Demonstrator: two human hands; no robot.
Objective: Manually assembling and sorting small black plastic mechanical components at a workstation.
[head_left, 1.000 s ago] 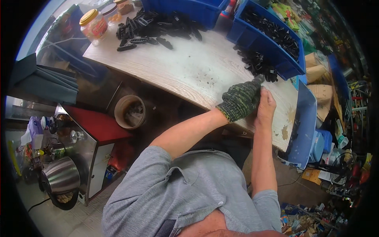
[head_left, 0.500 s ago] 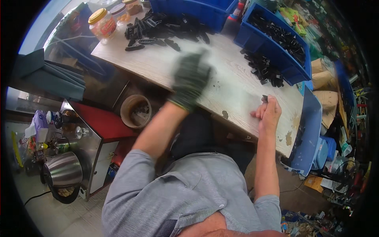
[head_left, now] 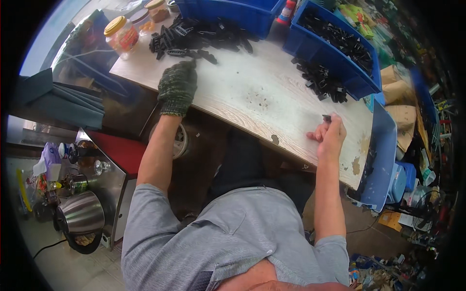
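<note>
My left hand, in a dark green knitted glove, is at the table's front left edge, just short of a pile of long black plastic parts. Its fingers look curled together; whatever they may hold is hidden by the glove. My bare right hand is raised over the table's right side, pinching a small black plastic piece between thumb and forefinger. Beyond it, a heap of small black clips lies against a blue bin filled with similar black pieces.
The pale wooden table has worn patches near its edge. Another blue bin stands at the back, with lidded jars at the far left. A bucket sits below, beside a red-topped cabinet. A blue tub stands right of the table.
My left hand has swung left from the table's middle to the near side of the long black parts. My right hand stays put with its black piece.
</note>
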